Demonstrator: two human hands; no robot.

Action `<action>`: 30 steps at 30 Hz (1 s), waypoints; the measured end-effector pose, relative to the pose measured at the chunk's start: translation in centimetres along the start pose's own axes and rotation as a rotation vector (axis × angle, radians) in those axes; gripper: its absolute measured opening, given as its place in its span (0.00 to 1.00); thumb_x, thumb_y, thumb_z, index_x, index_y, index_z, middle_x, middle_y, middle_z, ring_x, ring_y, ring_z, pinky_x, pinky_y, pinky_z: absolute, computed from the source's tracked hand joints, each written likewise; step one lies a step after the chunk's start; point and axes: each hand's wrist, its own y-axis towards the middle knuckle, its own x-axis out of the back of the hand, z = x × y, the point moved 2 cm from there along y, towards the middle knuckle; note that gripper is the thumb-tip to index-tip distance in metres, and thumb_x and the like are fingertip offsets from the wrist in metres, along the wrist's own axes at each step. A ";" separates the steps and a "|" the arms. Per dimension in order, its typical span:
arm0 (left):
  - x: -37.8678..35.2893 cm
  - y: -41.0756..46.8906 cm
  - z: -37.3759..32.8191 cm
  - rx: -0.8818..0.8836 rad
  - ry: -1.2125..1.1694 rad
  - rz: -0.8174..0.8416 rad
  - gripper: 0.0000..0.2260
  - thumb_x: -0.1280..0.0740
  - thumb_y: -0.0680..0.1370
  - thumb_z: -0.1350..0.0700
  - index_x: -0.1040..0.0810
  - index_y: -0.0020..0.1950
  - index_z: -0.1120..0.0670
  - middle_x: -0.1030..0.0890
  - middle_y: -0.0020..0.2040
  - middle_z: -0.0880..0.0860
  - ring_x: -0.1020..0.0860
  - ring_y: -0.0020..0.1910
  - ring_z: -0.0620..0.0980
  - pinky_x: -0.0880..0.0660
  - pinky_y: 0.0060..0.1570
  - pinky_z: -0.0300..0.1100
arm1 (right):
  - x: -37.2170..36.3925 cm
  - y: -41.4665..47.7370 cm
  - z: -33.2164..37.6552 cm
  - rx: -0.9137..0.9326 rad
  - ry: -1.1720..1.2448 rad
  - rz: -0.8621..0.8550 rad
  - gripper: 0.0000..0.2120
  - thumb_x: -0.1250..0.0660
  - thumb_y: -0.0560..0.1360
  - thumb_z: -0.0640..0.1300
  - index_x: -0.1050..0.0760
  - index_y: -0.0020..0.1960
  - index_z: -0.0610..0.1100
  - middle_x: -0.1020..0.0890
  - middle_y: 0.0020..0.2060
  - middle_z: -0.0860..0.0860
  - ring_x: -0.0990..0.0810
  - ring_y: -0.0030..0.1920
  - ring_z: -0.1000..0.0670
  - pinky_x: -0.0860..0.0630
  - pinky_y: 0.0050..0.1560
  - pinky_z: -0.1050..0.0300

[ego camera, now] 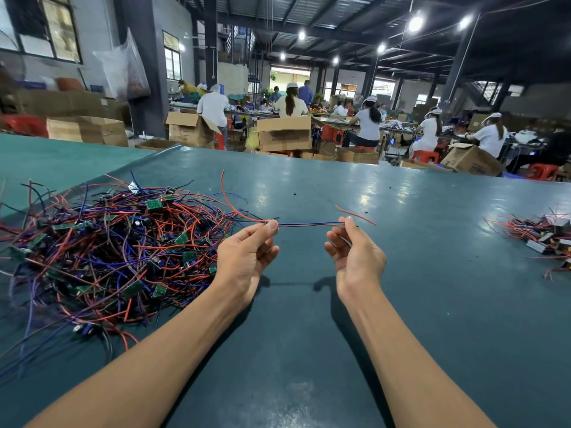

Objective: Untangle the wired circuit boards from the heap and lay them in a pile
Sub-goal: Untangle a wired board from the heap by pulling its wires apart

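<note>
Left hand (247,257) and right hand (357,257) are raised over the middle of the table (401,319), palms up and apart. Each pinches one end of a red-and-blue wire pair (310,224) between thumb and fingertips, with the pair stretched taut between them.

Hard to make out: no board shows on the held pair, and whether one sits inside either hand can't be told. Past the left hand's pinch, red and blue strands curve back toward the heap (117,242). Past the right hand's pinch, a loose red end (355,214) sticks out. The heap runs off the table's left edge. The pile (543,231) at the right edge is cut off by the frame and blurred.

The heap is a dense tangle of red, blue and dark wires. Small green boards (154,204) and dark components are scattered through it, on the left half of the table. The pile is smaller, with red wires and pale blocks.

The table is a dark teal sheet, glossy with lamp glare.

Beyond the far edge is a factory hall. There are open cardboard boxes (284,134), seated workers (369,122) in white caps at benches, red stools (425,156) and ceiling lamps (415,23).
</note>
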 end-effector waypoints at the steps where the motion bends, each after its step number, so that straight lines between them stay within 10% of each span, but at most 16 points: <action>1: -0.1 -0.1 0.0 -0.001 0.005 0.010 0.05 0.23 0.71 0.58 0.18 0.42 0.55 0.25 0.35 0.50 0.28 0.33 0.44 0.21 0.40 0.38 | 0.0 0.1 0.0 -0.006 0.012 -0.009 0.08 0.30 0.79 0.41 0.17 0.43 0.39 0.17 0.32 0.48 0.17 0.32 0.51 0.21 0.31 0.58; 18: -0.3 -0.4 -0.2 0.040 -0.160 0.012 0.02 0.27 0.74 0.63 0.15 0.44 0.56 0.18 0.38 0.51 0.21 0.33 0.44 0.21 0.34 0.37 | 2.1 1.5 1.7 0.064 0.001 -0.209 0.10 0.30 0.76 0.37 0.22 0.37 0.35 0.19 0.27 0.44 0.17 0.29 0.46 0.20 0.30 0.56; 30: 0.3 -0.6 1.2 0.107 0.601 0.013 0.07 0.25 0.73 0.67 0.22 0.38 0.65 0.19 0.31 0.62 0.22 0.24 0.53 0.24 0.26 0.40 | 10.4 4.2 6.7 -0.046 -0.716 -0.233 0.05 0.31 0.70 0.27 0.25 0.37 0.31 0.22 0.28 0.38 0.20 0.23 0.44 0.26 0.24 0.57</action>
